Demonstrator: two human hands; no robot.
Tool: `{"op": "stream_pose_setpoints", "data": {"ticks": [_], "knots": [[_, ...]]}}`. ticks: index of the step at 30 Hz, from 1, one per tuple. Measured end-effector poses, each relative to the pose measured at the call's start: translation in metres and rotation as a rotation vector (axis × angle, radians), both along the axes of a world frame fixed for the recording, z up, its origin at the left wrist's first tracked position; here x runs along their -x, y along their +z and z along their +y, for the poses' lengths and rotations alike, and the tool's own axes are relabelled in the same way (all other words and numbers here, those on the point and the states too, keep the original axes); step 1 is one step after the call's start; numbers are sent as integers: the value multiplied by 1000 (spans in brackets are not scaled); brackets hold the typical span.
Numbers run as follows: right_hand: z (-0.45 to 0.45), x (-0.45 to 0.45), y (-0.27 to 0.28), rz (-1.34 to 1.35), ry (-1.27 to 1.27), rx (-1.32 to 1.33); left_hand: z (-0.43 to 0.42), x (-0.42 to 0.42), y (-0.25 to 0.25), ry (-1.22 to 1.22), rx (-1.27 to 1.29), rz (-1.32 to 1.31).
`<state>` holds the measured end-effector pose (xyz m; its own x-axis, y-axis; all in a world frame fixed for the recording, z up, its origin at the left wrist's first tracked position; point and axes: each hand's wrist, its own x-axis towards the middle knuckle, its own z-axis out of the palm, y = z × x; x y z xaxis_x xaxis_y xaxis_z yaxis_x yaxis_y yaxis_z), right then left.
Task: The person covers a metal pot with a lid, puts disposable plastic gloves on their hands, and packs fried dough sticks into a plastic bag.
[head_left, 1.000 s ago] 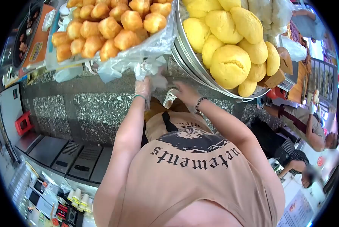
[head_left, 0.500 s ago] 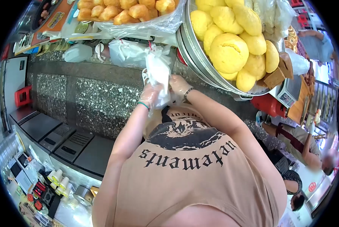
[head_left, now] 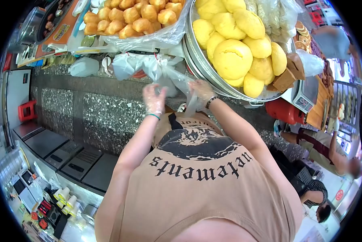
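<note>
My left hand (head_left: 154, 100), in a clear disposable glove with a green band at the wrist, is open with its fingers apart, just below the hanging plastic bags (head_left: 126, 64). A translucent plastic bag (head_left: 181, 79) stretches from that bunch to my right hand (head_left: 203, 89). The gloved right hand, with a dark beaded bracelet, is closed on the bag's film, part of which hangs down below the fingers. Beside the right hand stands a round metal tray (head_left: 188, 52) piled with yellow buns (head_left: 232, 59).
Golden fried dough pieces (head_left: 131, 15) fill a plastic-lined tray at the front. Brown cake blocks (head_left: 284, 79) sit on the round tray's edge. A red gas cylinder (head_left: 284, 111) stands at right. Metal-topped counter units (head_left: 74, 161) run behind on the left. Other people stand at far right.
My left hand has let go of the white bag and moved slightly left, opening. My right hand has moved right, pulling a bag's film out from the bunch.
</note>
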<state>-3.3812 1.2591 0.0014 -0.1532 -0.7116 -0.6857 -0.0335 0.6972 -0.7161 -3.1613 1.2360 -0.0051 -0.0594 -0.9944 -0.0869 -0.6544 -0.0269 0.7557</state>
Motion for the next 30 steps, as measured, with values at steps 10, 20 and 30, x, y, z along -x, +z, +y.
{"op": "stream_pose_setpoints", "data": {"ticks": [10,20,30], "knots": [[-10,-27,31,358,218,229,-18,40,21,-460,-501,165],[-17,-32,130,427,559,578,-83,6,114,-258,-128,365],[-263,-33,269,602,220,985,-131,-26,199,-314,214,401]]}}
